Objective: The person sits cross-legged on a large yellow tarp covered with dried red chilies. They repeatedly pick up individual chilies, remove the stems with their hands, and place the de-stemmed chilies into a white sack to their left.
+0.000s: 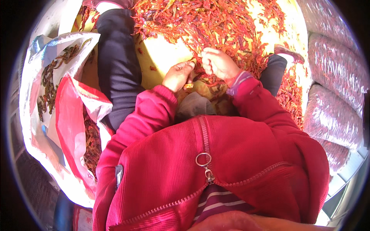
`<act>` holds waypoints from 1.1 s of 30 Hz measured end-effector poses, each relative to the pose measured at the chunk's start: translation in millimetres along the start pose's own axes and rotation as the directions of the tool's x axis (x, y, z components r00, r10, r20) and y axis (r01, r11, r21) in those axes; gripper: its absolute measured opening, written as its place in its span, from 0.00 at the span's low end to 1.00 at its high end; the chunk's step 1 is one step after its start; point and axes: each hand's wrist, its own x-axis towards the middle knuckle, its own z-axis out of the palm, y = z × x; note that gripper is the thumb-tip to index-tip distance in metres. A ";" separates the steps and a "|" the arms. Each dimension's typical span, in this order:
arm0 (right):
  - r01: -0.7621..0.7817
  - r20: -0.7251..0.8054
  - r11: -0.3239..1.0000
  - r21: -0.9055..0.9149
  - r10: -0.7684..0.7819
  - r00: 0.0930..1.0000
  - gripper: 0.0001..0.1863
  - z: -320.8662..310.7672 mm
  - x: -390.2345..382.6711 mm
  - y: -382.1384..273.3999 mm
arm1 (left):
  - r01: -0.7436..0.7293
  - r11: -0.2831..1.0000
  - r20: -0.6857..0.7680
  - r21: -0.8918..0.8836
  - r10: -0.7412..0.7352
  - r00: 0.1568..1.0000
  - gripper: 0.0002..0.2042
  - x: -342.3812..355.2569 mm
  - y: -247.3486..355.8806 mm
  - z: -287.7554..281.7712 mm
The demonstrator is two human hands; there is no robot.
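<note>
Dried red chili peppers lie in a thick layer over a yellow sheet in front of me. My left hand is closed above the near part of the sheet, pinching a dried chili pepper whose orange end pokes out below the fingers. Just to its right, my right hand is held with its fingers curled in, over the near edge of the pepper layer. Whatever sits inside the right fingers is hidden. The two hands are close together but apart.
My legs stretch out either side of the peppers. At left stand a white sack with darker dried peppers and a red-and-white bag holding red ones. Clear plastic bags packed with peppers are stacked at right.
</note>
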 end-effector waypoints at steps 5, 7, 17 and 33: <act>0.106 0.063 0.938 -0.329 -0.090 0.994 0.06 22.7 -39.4 19.3 | 0.011 0.992 0.039 0.125 -0.015 0.999 0.08 9.4 -12.7 5.9; 0.052 0.045 0.910 -0.411 -0.036 0.998 0.04 21.8 -41.2 19.8 | 0.021 0.996 0.045 0.089 -0.025 0.999 0.08 7.7 -15.3 6.2; 0.390 0.426 -0.191 -0.901 -0.214 0.879 0.10 19.1 -51.9 -8.9 | 0.107 0.839 0.201 0.534 -0.249 0.948 0.11 4.7 -27.9 4.1; 0.443 0.523 0.454 -0.773 0.061 0.850 0.12 -13.5 -73.4 9.1 | -0.673 0.205 0.666 0.711 0.112 0.737 0.05 -20.5 -25.4 25.3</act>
